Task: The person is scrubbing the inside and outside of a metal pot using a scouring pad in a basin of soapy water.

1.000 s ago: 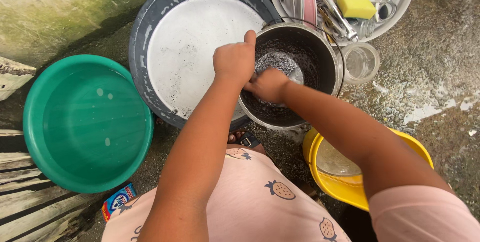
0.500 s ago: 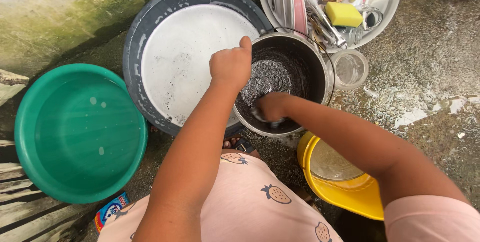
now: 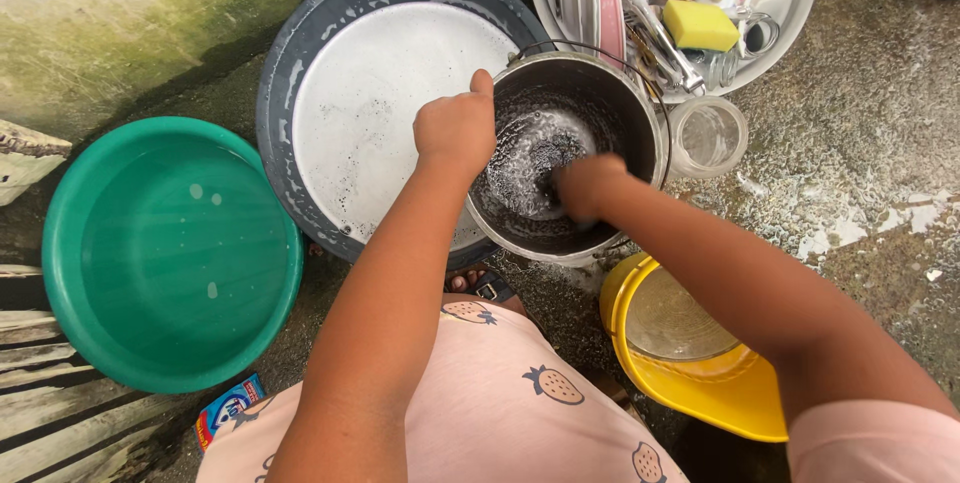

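A green basin sat at the left, its near rim just beside a small blue, red and white packet that was partly hidden under the pink shirt. Right of it lay a grey basin of white soapy water, its right rim under the pot. The pot was dark and sudsy inside and leaned on that basin, with bare wet concrete open to its right. A yellow tub stood near right, half covered by the right arm. A white bowl at the far edge was cut off by the frame; a yellow sponge lay in it, and a clear jar stood just near it. The left hand was closed on the pot's left rim. The right hand was curled inside the pot; what it gripped could not be made out.
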